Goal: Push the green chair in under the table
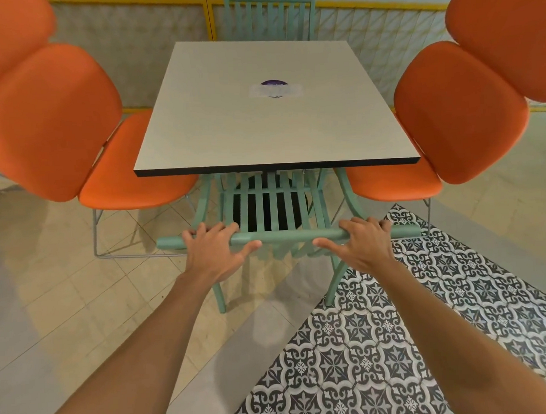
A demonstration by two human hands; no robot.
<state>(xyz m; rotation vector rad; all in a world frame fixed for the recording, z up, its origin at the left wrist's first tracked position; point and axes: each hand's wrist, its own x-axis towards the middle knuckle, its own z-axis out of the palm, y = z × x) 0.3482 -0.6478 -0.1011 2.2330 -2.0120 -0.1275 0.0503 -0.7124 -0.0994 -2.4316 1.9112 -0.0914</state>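
The green slatted wooden chair (267, 207) is sitting at the near edge of the pale square worktop (261, 113), its seat partly tucked beneath. The left hand (215, 248) and the right hand (359, 242) are both gripping the chair's top rail, fingers curled over it. Orange padded chairs (74, 137) are flanking the worktop on both sides

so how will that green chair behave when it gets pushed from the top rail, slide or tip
The green chair looks rigid, with a slatted frame, so it probably won't flex. With the left hand and right hand high on its top rail, it may tip forward. Its thin legs could catch on tile joints.
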